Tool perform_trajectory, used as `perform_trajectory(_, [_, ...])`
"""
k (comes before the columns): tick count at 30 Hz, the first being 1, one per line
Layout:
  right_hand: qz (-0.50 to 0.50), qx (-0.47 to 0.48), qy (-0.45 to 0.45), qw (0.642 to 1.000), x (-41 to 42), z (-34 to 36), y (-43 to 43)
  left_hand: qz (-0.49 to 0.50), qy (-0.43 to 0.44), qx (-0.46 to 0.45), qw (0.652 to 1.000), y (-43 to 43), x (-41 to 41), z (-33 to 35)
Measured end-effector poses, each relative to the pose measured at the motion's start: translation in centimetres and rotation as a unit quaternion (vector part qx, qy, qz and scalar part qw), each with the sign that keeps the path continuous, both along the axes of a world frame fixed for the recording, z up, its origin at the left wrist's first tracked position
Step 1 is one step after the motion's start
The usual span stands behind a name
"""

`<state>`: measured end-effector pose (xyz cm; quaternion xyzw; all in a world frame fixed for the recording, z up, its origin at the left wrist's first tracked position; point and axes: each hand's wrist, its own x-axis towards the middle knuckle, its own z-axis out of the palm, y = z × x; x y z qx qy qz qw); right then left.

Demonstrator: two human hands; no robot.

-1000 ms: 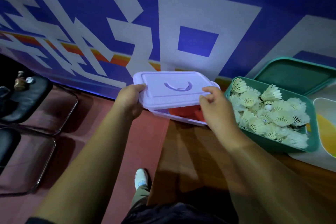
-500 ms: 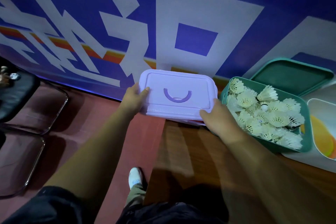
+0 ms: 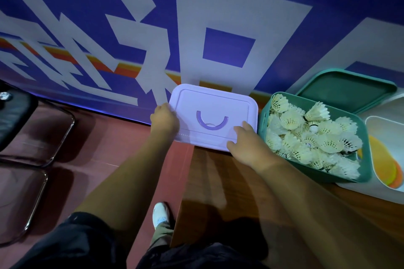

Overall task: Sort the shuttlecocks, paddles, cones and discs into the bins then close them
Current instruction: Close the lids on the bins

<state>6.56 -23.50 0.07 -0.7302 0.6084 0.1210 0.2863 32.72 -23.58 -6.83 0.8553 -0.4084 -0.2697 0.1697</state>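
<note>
The purple lid (image 3: 213, 116) lies flat over its bin at the table's (image 3: 218, 181) far left corner, so this bin looks all but closed. Whether it has clicked home all round I cannot tell. The bin under it is almost wholly hidden, and so are its contents.

Just to the right, the green bin (image 3: 364, 173) stands open and heaped with shuttlecocks (image 3: 306, 135). Its green lid (image 3: 345, 89) leans behind it, not yet fitted. Further right, a white bin (image 3: 371, 119) holds yellow and orange discs (image 3: 382, 164), with no lid on it in view. No loose items show on the table, so by my reading the sorting is largely done and closing is what remains: this lid to be seated, then the other bins.

The left grip (image 3: 164, 119) clasps the purple lid's left edge, fingers curled over the rim. The right grip (image 3: 247, 142) is released, fingers laid flat on the lid's near right corner, pressing or resting. The lid sits between the two grips, its curved handle (image 3: 212, 120) untouched in the middle.
</note>
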Motion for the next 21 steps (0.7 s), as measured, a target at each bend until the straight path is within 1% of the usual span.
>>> perform_trajectory(3, [0.008, -0.003, -0.004, 1.0, -0.5, -0.4, 0.0, 0.001, 0.009, -0.018, 1.0, 0.2, 0.6, -0.7])
perform_trajectory(6, [0.031, -0.007, 0.002, 0.999, -0.9, -0.8, 0.0, 0.004, 0.02, -0.013, 1.0, 0.7, 0.3, -0.1])
perform_trajectory(7, [0.038, -0.008, 0.006, 0.999, -1.0, -0.9, 0.0, 0.013, 0.029, -0.009, 0.999, 0.9, 0.2, 0.0])
perform_trajectory(9, [0.047, -0.008, 0.013, 0.999, -1.1, -0.9, -0.1, 0.062, 0.064, 0.022, 0.996, 1.3, -0.1, 0.6])
perform_trajectory(11, [0.045, -0.005, 0.01, 0.999, -1.3, -1.0, -0.2, 0.139, 0.142, 0.063, 0.978, 2.1, -0.9, 0.7])
perform_trajectory(12, [0.044, -0.002, 0.006, 0.999, -1.5, -1.0, -0.2, 0.189, 0.202, 0.077, 0.958, 2.6, -1.6, 1.1])
perform_trajectory(13, [0.045, 0.0, 0.001, 0.999, -1.6, -1.0, -0.1, 0.239, 0.263, 0.073, 0.932, 3.0, -2.1, 1.0])
perform_trajectory(14, [0.046, 0.0, -0.002, 0.999, -1.7, -1.1, -0.1, 0.271, 0.297, 0.066, 0.913, 3.6, -2.6, 0.9])
perform_trajectory(15, [0.048, -0.001, -0.005, 0.999, -1.8, -1.2, 0.0, 0.274, 0.309, 0.041, 0.91, 3.9, -2.7, 0.5])
perform_trajectory(17, [0.046, -0.001, -0.011, 0.999, -1.9, -1.3, 0.3, 0.26, 0.31, 0.003, 0.914, 4.5, -2.4, 0.3])
perform_trajectory(18, [0.042, 0.003, -0.017, 0.999, -1.9, -1.4, 0.5, 0.259, 0.311, -0.004, 0.914, 4.7, -2.2, 0.4])
perform_trajectory(20, [0.032, 0.017, -0.036, 0.999, -2.0, -1.3, 0.7, 0.231, 0.255, 0.005, 0.939, 4.8, -1.9, 0.5])
perform_trajectory(21, [0.029, 0.027, -0.047, 0.998, -2.0, -1.3, 0.8, 0.221, 0.269, 0.001, 0.938, 4.7, -1.8, 0.7])
